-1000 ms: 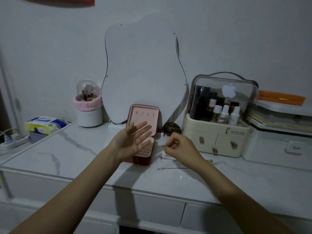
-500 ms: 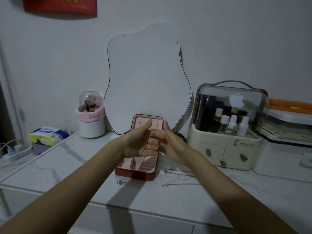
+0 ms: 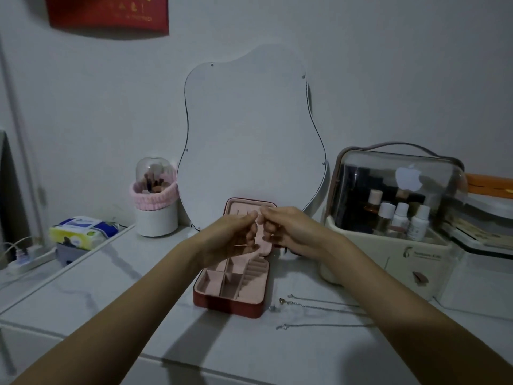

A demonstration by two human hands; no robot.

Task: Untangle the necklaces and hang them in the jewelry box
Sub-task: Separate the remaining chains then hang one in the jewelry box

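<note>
The jewelry box [image 3: 228, 306], red outside and pink inside, stands open on the white marble-look tabletop with its lid [image 3: 266, 207] upright. My left hand [image 3: 230, 237] and my right hand [image 3: 291, 230] are raised in front of the lid, fingertips pinched together near its upper hooks. A very thin necklace strand [image 3: 241, 245] shows faintly across my left palm; the rest of it is hard to see. More silver necklaces [image 3: 319, 305] lie stretched out on the tabletop to the right of the box, partly hidden under my right forearm.
A wavy mirror [image 3: 249, 134] leans on the wall behind the box. A brush holder [image 3: 155, 215] with a pink band, a tissue pack [image 3: 83, 232] and a power strip [image 3: 30, 259] are to the left. A clear-lidded cosmetics organiser [image 3: 388, 218] stands at the right.
My right hand lifted from the necklaces on the tabletop and met my left hand in front of the lid. Both hands now pinch at the lid's top. The view moved closer.
</note>
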